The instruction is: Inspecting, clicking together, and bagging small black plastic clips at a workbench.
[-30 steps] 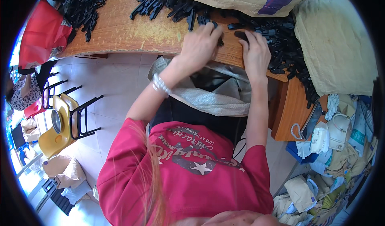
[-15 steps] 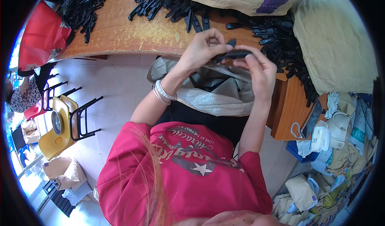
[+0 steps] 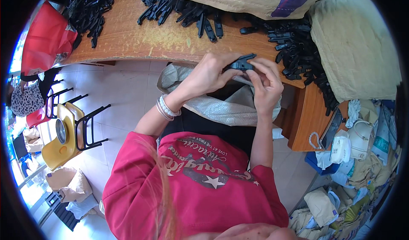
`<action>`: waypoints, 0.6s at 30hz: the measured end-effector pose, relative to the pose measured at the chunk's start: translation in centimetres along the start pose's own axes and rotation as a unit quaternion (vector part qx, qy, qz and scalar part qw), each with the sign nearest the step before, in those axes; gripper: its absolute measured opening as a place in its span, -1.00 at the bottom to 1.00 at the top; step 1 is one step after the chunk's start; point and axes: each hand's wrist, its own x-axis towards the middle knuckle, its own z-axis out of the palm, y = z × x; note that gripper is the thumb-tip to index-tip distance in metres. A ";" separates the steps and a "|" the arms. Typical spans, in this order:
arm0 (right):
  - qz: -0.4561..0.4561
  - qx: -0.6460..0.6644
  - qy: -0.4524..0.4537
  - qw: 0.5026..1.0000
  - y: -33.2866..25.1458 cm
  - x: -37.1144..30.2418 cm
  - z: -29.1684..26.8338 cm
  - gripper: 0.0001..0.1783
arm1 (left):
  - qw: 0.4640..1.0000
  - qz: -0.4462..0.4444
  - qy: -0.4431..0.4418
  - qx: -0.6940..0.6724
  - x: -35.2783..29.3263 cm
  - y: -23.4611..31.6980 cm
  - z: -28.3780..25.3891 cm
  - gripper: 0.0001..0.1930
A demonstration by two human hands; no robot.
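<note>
Over the table's front edge, both my hands meet around a small black plastic part (image 3: 243, 64), which looks like a clip or buckle piece; its exact kind is unclear. My left hand (image 3: 211, 72) grips one end with bent fingers and thumb, partly covering it. At the other end, my right hand (image 3: 266, 86) pinches the part between thumb and fingers. Below them, a whitish woven sack (image 3: 226, 111) gapes open at my lap. Many similar black parts lie in a left pile (image 3: 91, 14), a middle pile (image 3: 200, 16) and a right pile (image 3: 298, 63).
Large tan sacks (image 3: 353, 48) stand on the wooden table (image 3: 140, 39), with a red bag (image 3: 44, 39) at its left end. Yellow chairs (image 3: 57, 152) are on the left floor. A white handbag (image 3: 360, 137) and crumpled bags lie at right; a person in spotted clothing is far left.
Half a second ago, two dark pieces showed apart at my hands; now they appear as one part held between them. Both hands have come closer together and slightly lower.
</note>
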 end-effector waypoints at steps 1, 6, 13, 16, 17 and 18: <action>-0.001 0.001 0.001 1.000 -0.1 0.2 0.1 -0.72 | 1.000 0.001 0.000 0.002 0.0 -0.2 -0.1 -0.68; 0.068 0.020 -0.044 0.996 0.2 0.1 -0.8 -0.59 | 0.995 0.082 -0.024 0.051 0.1 -1.5 0.1 -0.66; -0.088 -0.253 0.127 0.955 1.2 0.0 -3.7 -0.79 | 0.997 -0.052 -0.001 -0.063 1.7 -1.8 0.4 -0.74; -0.010 -0.369 0.199 0.908 2.2 -0.6 -6.9 -0.73 | 0.964 -0.153 0.134 -0.173 4.4 -3.3 -0.9 -0.55; -0.017 -0.374 0.178 0.910 2.8 -0.6 -7.6 -0.73 | 0.970 -0.153 0.103 -0.159 5.5 -4.2 -0.8 -0.55; -0.021 -0.380 0.158 0.911 3.3 -0.6 -8.0 -0.73 | 0.975 -0.154 0.070 -0.145 6.6 -4.6 -0.5 -0.55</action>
